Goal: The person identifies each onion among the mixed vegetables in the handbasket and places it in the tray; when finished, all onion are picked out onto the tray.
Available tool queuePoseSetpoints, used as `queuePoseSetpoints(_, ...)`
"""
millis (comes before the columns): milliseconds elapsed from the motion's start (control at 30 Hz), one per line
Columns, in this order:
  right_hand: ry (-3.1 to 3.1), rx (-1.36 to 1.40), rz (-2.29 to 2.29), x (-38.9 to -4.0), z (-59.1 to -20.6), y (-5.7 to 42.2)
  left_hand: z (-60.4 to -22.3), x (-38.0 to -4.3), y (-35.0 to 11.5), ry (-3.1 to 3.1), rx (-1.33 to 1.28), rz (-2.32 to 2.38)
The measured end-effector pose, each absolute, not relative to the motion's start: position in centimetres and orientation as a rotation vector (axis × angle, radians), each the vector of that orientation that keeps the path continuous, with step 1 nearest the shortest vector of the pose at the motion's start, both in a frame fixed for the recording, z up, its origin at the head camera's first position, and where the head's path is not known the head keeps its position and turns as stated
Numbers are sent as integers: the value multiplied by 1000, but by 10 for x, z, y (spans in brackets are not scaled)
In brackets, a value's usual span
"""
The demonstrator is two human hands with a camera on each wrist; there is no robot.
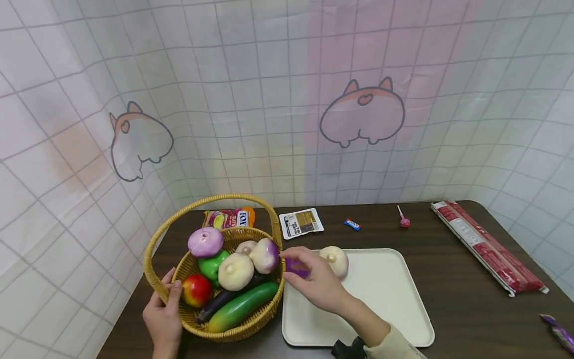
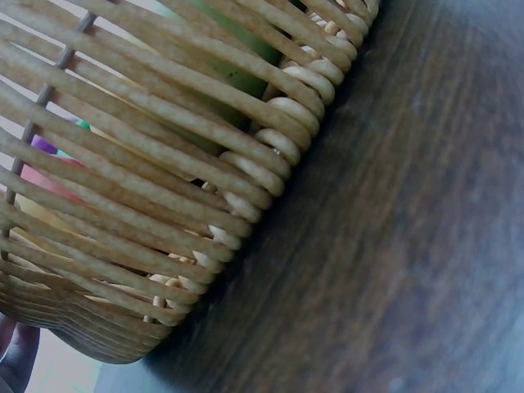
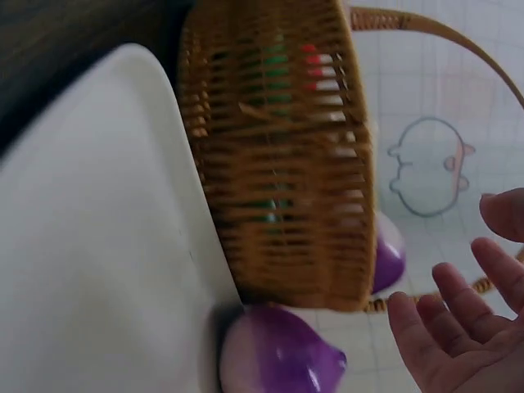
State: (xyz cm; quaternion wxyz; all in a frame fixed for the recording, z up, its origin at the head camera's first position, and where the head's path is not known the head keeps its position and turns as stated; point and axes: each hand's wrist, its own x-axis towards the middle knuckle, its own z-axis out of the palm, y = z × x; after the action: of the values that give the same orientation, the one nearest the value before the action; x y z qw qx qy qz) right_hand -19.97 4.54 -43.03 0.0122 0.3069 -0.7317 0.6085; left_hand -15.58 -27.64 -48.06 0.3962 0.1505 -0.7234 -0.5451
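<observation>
A wicker basket (image 1: 251, 326) with a tall arched handle stands on the table, tilted a little. My left hand (image 1: 163, 314) grips its left rim near the handle's foot. Inside lie a green eggplant-shaped vegetable (image 1: 244, 306), a dark purple eggplant (image 1: 215, 304), a red-yellow fruit (image 1: 196, 290), a green pepper (image 1: 212, 267), a purple onion (image 1: 205, 242) and several pale turnips (image 1: 235, 271). At the basket's right rim is my right hand (image 1: 316, 281), fingers spread and holding nothing in the right wrist view. A purple-and-white turnip (image 3: 282, 352) sits by the tray's edge.
A white tray (image 1: 381, 309) lies right of the basket. Along the back are a candy bag (image 1: 230, 218), a white-and-brown packet (image 1: 301, 223), a small blue sweet (image 1: 353, 224) and a lollipop (image 1: 404, 222). Farther right lie a long red package (image 1: 489, 244) and a purple wrapper (image 1: 560, 334).
</observation>
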Motion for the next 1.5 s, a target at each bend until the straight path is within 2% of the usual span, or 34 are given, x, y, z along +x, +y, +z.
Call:
queuePoseSetpoints(533,-2296,963,2026,-199,-423,-1,-482,-156,-278,-1856,401,-1391)
queuePoseSetpoints(800,-2385,985,1951,-195,-425,-21,-481,-157,-277,-1831,380,-1402)
queuePoseSetpoints(1500,-2455,1101,1938,-205,-427,-48,-481,-156,-276,-1812,350,-1400)
